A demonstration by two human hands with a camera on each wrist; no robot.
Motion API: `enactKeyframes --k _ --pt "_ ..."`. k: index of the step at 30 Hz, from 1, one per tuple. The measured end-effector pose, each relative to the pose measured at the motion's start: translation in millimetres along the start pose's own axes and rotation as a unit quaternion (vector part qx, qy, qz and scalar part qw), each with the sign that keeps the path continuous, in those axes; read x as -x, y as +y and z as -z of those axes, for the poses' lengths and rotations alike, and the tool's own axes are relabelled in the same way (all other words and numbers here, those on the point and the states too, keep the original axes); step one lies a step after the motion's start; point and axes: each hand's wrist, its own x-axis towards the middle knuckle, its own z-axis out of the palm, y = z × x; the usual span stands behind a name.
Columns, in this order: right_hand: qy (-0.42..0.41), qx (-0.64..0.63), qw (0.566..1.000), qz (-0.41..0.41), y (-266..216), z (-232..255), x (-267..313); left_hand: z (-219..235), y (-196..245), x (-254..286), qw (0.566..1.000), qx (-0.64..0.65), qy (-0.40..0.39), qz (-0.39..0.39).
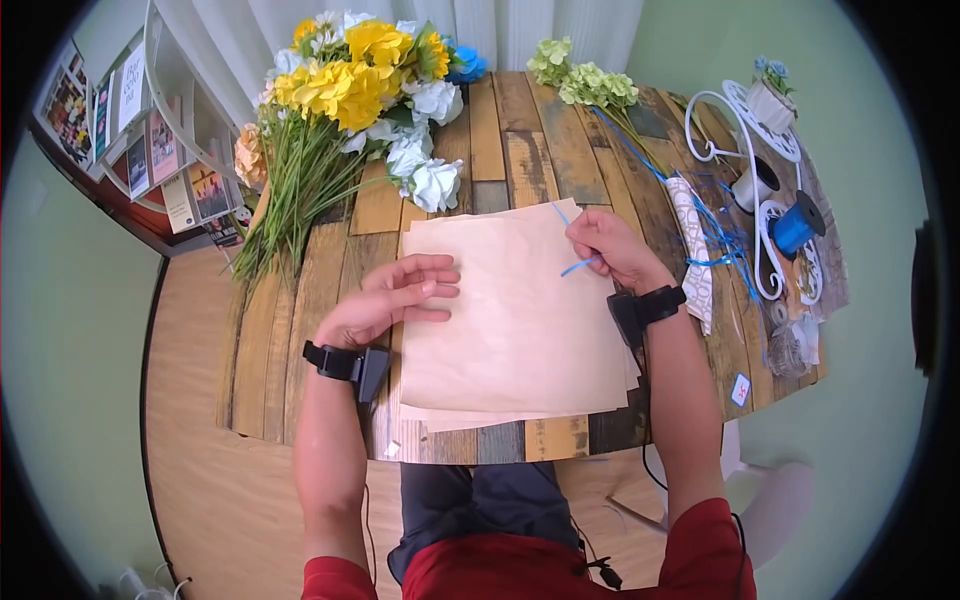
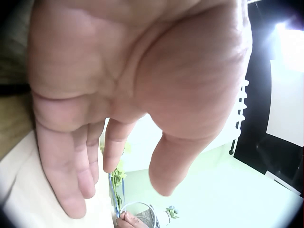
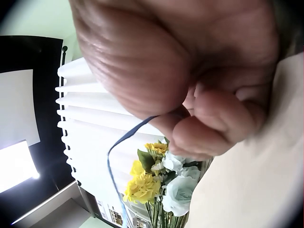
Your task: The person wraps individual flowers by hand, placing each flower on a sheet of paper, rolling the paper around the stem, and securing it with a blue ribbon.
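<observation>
A stack of tan wrapping paper sheets (image 1: pixel 510 340) lies on the wooden table in front of me, its corners slightly fanned. My right hand (image 1: pixel 618 248) pinches a short piece of blue ribbon (image 1: pixel 577 267) over the upper right part of the paper. In the right wrist view, one end of the ribbon (image 3: pixel 110 159) hangs in a curve from beside the thumb, while the other fingers are curled in. My left hand (image 1: pixel 390 298) is at the paper's left side, fingers extended and slightly spread, thumb apart, with nothing in it.
A large bunch of artificial flowers (image 1: pixel 360 95) lies at the back left, long stems toward me. Green hydrangeas (image 1: pixel 585 80) lie at the back. On the right are a rolled patterned wrap (image 1: pixel 690 250), a blue ribbon spool (image 1: pixel 797 225), a white scrollwork stand (image 1: pixel 745 130) and twine (image 1: pixel 787 352).
</observation>
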Motion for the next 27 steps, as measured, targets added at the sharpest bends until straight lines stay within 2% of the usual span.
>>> enactKeyframes --k 2,3,5,6,7,11,13,15,18,20,22,24,27 --pt "-0.052 -0.023 0.998 -0.024 -7 -2 11 -11 13 -4 1.0 0.016 -0.002 -0.005" --pt "-0.052 -0.026 0.998 -0.023 -11 -4 14 -20 18 -6 0.999 0.043 -0.004 -0.01" --pt "-0.109 -0.048 0.993 0.008 -18 -13 18 -33 30 -22 0.999 0.052 -0.005 -0.011" --pt "-0.109 -0.049 0.993 0.005 -20 -18 21 -39 33 -31 0.998 0.062 -0.006 -0.017" --pt "-0.136 -0.047 0.99 0.004 -23 -23 22 -47 33 -40 0.997 0.071 0.023 -0.018" --pt "-0.215 -0.022 0.976 -0.01 -33 -39 31 -56 11 -66 0.993 0.105 0.015 -0.044" --pt "-0.223 -0.016 0.975 -0.007 -32 -43 31 -54 -1 -71 0.992 0.071 0.081 -0.059" --pt "-0.236 -0.01 0.972 -0.002 -29 -47 31 -55 -4 -66 0.99 0.067 0.108 -0.068" --pt "-0.231 0.0 0.973 -0.006 -32 -42 31 -51 -5 -64 0.981 0.053 0.158 -0.102" --pt "-0.141 0.07 0.987 -0.021 -34 -36 31 -43 -5 -62 0.972 0.04 0.195 -0.128" --pt "-0.099 0.103 0.99 0.012 -40 -35 38 -41 -5 -62 0.962 0.053 0.231 -0.134" --pt "-0.044 0.118 0.992 -0.007 -43 -41 47 -36 -4 -62 0.957 0.052 0.248 -0.139" --pt "-0.036 0.101 0.994 -0.002 -30 -36 46 -34 -4 -61 0.957 0.013 0.26 -0.127"
